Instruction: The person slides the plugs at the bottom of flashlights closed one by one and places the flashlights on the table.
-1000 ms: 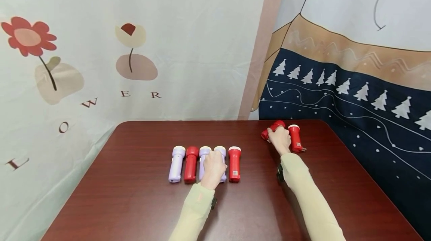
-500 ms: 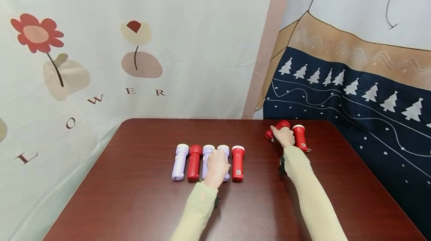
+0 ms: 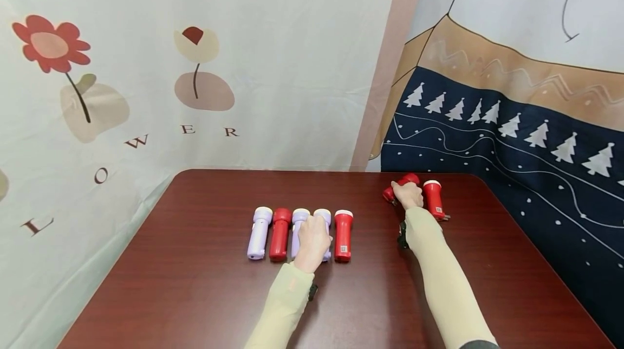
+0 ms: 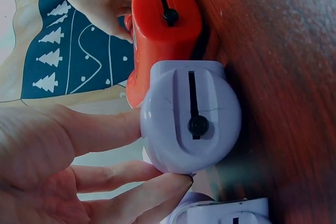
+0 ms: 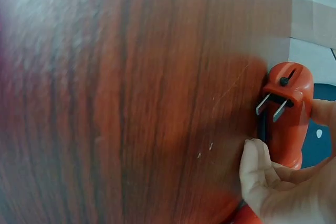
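Note:
My left hand (image 3: 313, 238) pinches a lavender flashlight (image 4: 218, 98), thumb on one side and fingers on the other. In the left wrist view its end shows a black slider in a slot. This flashlight lies in a row on the table, second from the right. At the back right, my right hand (image 3: 408, 195) grips a red flashlight (image 5: 286, 135) lying at a slant. Two metal plug prongs (image 5: 271, 107) stick out of that flashlight in the right wrist view. Beside this hand lies another red flashlight (image 3: 433, 200), its prongs also out.
The row also holds a lavender flashlight (image 3: 260, 233) at its left end, a dark red one (image 3: 280, 235), another lavender one (image 3: 296, 230) partly behind my left hand, and a red one (image 3: 343, 236) at the right. The brown table (image 3: 195, 284) meets printed curtains behind.
The head view has shifted a little. My right wrist has moved slightly left while the hand stays on the red flashlight. My left hand keeps its place on the lavender flashlight.

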A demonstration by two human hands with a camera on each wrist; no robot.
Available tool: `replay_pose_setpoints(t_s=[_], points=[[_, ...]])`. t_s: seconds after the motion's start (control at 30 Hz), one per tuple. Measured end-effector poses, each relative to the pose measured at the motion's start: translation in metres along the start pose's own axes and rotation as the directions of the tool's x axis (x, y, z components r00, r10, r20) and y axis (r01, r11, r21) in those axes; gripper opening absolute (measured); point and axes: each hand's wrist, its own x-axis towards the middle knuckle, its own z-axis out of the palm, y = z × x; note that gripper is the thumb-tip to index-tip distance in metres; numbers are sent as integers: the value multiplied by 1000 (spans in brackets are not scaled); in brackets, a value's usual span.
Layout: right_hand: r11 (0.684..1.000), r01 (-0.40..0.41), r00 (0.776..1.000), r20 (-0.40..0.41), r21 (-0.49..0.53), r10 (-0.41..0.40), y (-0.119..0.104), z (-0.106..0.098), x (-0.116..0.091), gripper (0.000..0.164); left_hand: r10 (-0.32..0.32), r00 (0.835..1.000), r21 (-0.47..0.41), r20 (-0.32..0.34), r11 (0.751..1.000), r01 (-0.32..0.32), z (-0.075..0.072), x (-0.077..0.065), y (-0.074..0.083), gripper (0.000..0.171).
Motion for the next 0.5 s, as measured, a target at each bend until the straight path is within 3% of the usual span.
replay_pose_setpoints(t_s=[0.17,0.5], points=[[998,2,1000,-25,64,0,0,-3,-4,45,-2,1000,-11,2,1000,2,0,0,1,28],[995,49,998,-34,85,-46,4,-9,-6,42,-12,1000,8,13,1000,12,0,1,1,26]])
